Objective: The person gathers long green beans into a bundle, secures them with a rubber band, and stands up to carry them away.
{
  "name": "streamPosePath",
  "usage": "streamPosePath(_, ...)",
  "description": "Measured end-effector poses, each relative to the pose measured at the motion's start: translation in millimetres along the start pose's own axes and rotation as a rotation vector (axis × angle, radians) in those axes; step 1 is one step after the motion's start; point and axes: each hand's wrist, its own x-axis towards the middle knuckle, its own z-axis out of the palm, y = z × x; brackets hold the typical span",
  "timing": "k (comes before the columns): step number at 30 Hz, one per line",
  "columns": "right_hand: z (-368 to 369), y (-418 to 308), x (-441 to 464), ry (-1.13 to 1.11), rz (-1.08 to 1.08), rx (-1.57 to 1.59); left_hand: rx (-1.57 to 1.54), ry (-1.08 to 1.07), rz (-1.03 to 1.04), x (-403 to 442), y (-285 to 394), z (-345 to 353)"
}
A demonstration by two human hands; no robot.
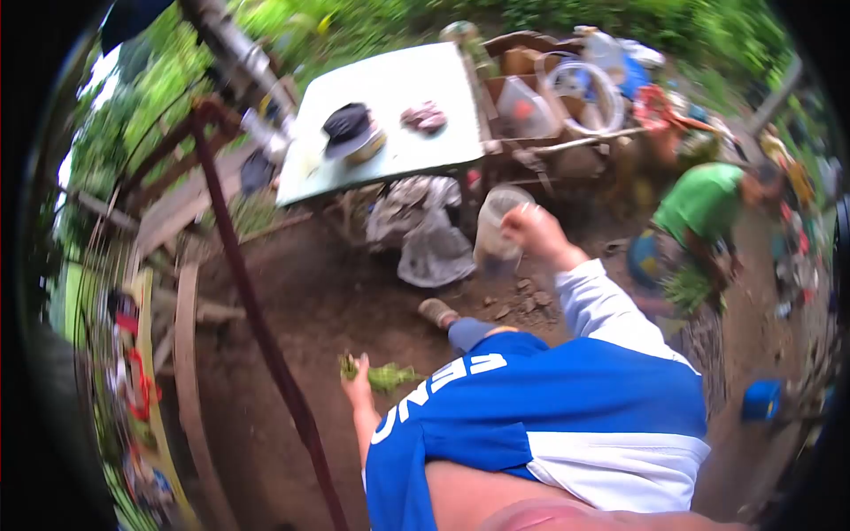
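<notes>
My left hand point(357, 386) is low on the left side, fingers closed around a bunch of green stems point(394, 377) that sticks out on both sides of it. Up and to the right, my right hand point(540, 232) grips a translucent plastic container point(498, 232) near its rim. The container hangs above the dirt ground, with something darker toward its bottom. Motion blurs this hand, so its separate fingers are hard to make out.
A pale table point(403, 84) holds a dark cap point(348, 124) and a reddish bundle point(424, 118). Whitish sacks point(434, 252) lie beneath. A cluttered bench point(567, 140) stands beyond. Another person in green point(699, 202) bends at right. A dark red pole point(252, 310) crosses the left.
</notes>
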Motion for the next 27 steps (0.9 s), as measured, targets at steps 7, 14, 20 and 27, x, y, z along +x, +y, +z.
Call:
streamPosePath(7,58.4,-29.5,233.8,0.167,-0.049,-0.126,0.066,0.079,0.003,140.0,55.7,-12.6)
streamPosePath(14,160.2,32.2,394.8,0.053,-0.224,-0.2,0.01,0.057,0.051,267.7,101.8,-2.6)
streamPosePath(20,176.9,-82.7,406.4,0.188,0.107,-0.733,0.074,-0.038,-0.092,397.3,78.5,-61.7)
streamPosePath(27,266.5,-210.5,408.4,-0.142,-0.204,0.099,0.434,0.535,-0.002,469.9,118.2,-289.2)
